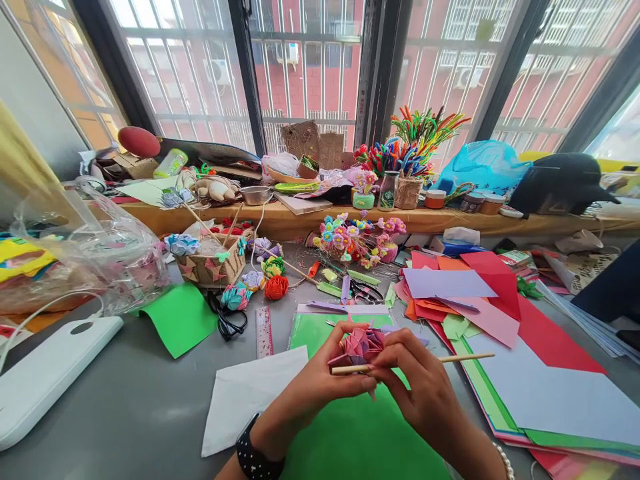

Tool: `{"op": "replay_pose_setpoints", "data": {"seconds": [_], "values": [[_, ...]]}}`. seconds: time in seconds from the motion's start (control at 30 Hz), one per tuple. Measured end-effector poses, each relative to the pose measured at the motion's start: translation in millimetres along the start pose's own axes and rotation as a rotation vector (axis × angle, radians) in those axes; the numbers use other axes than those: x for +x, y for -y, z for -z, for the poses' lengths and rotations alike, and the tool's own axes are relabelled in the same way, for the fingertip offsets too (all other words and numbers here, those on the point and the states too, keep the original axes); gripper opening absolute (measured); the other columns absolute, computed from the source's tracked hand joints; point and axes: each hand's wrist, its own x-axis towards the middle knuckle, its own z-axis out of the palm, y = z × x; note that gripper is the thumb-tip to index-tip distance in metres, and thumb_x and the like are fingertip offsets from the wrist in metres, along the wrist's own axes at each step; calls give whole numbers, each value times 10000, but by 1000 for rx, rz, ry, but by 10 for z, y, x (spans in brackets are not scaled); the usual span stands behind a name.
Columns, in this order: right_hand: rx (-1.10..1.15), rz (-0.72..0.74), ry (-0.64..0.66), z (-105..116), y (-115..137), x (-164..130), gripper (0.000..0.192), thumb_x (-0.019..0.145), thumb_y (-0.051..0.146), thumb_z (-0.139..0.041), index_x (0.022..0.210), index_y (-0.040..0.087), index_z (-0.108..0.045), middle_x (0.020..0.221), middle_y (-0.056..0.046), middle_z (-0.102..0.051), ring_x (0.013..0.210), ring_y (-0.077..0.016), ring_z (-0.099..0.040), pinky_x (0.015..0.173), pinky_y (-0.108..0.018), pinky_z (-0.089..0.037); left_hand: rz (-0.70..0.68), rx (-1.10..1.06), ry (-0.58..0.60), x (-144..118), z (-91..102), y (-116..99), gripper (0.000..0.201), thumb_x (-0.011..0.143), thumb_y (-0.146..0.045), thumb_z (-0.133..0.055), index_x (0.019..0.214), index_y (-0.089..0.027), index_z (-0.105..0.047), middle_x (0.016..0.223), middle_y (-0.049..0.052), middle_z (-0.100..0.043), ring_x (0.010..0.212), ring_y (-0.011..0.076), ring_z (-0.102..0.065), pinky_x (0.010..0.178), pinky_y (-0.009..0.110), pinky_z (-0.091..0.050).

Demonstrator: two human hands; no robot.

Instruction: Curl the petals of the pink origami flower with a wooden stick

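Observation:
A pink and purple folded paper flower (361, 341) is held between my two hands above a green sheet (350, 427). My left hand (330, 367) is closed around the flower's left side, its thumb stretched underneath. The fingers of my right hand (415, 370) pinch the flower's right edge together with a thin wooden stick (465, 358). The stick lies crosswise in front of the flower, one end near my left fingers and the other poking out past my right hand. Whether the stick touches the flower is hidden by my fingers.
Coloured paper (565, 400) is stacked at right. A white tissue (250, 393), ruler (265, 332), glasses (227, 317) and green paper (180, 320) lie left. Scissors (366, 291) sit behind my hands. Finished paper flowers (276, 287) and a basket (215, 267) stand near the crowded ledge.

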Motion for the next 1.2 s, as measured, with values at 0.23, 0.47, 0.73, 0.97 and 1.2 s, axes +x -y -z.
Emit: {"op": "replay_pose_setpoints", "data": {"seconds": [0.23, 0.47, 0.73, 0.97, 1.2], "values": [[-91, 95, -39, -6, -3, -19, 231, 900, 229, -401, 722, 193, -543, 690, -33, -576, 640, -140, -584, 543, -235, -477, 17, 29, 7, -12, -5, -10, 558, 631, -161, -716, 1097, -256, -425, 874, -35, -575, 763, 95, -538, 699, 213, -391], [-79, 120, -86, -13, 11, -27, 215, 893, 200, -417, 724, 178, -547, 672, -26, -555, 603, -128, -557, 517, -232, -462, 6, 14, 16, -26, -20, -31, 574, 637, -196, -715, 1122, -249, -414, 917, -5, -574, 808, 132, -552, 726, 251, -392], [-134, 165, -77, -11, 22, -88, 175, 885, 166, -429, 756, 172, -547, 693, -27, -552, 623, -132, -536, 555, -242, -446, 35, 10, 48, -48, -12, -61, 564, 636, -128, -707, 1099, -260, -413, 950, -19, -572, 783, 102, -550, 700, 216, -406], [-142, 203, -61, -15, 4, -87, 137, 874, 139, -444, 787, 166, -546, 707, -30, -559, 636, -132, -528, 583, -248, -451, 44, 23, 80, -52, 33, -56, 565, 647, -125, -700, 1109, -274, -410, 940, -26, -573, 804, 110, -555, 730, 229, -403], [-64, 139, -112, -14, 43, -68, 154, 874, 174, -464, 745, 164, -547, 676, -23, -545, 590, -115, -533, 516, -219, -455, 24, 11, 127, -38, 65, -61, 550, 660, -115, -694, 1111, -268, -417, 977, -12, -566, 837, 114, -551, 757, 240, -399]]}}
